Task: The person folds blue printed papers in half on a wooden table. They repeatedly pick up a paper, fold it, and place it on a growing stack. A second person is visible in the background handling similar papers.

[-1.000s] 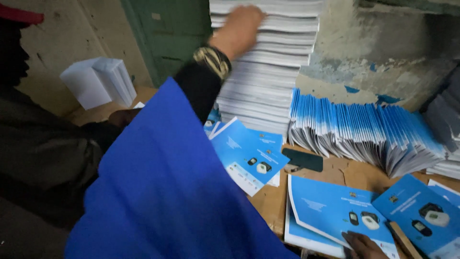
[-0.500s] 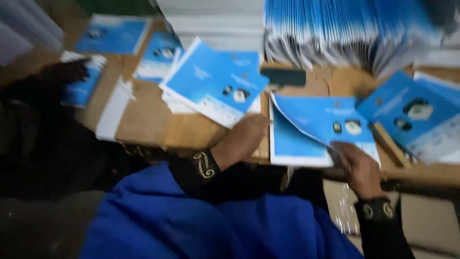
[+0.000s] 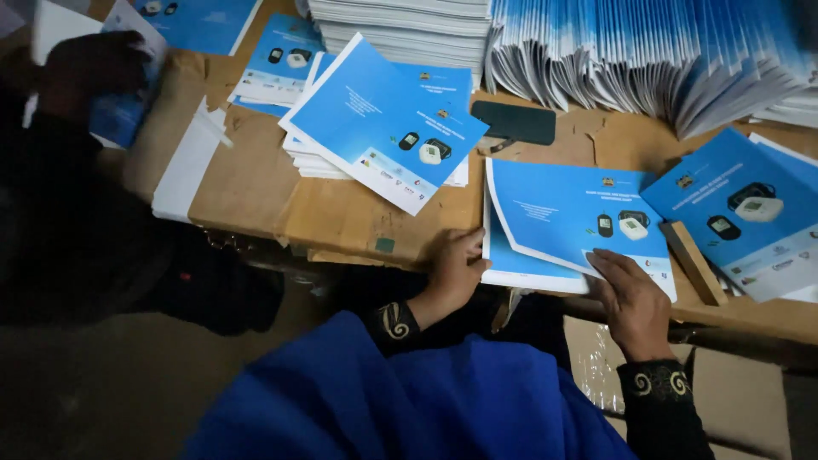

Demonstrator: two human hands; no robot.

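Already a fanned row of finished booklets [image 3: 648,60] stands well beyond both hands, while the left hand [image 3: 456,268] rests loosely curled at the open blue booklet's [image 3: 567,217] edge and the right hand [image 3: 632,298] presses flat on its near corner, its cover unfolded.

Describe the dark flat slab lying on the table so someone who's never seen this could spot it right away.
Start at the brown wooden table and find the fanned row of blue-edged booklets along its back. Just below that row's left end lies a dark rounded-corner slab, flat on bare wood. It is the only plain black item among blue-and-white covers.
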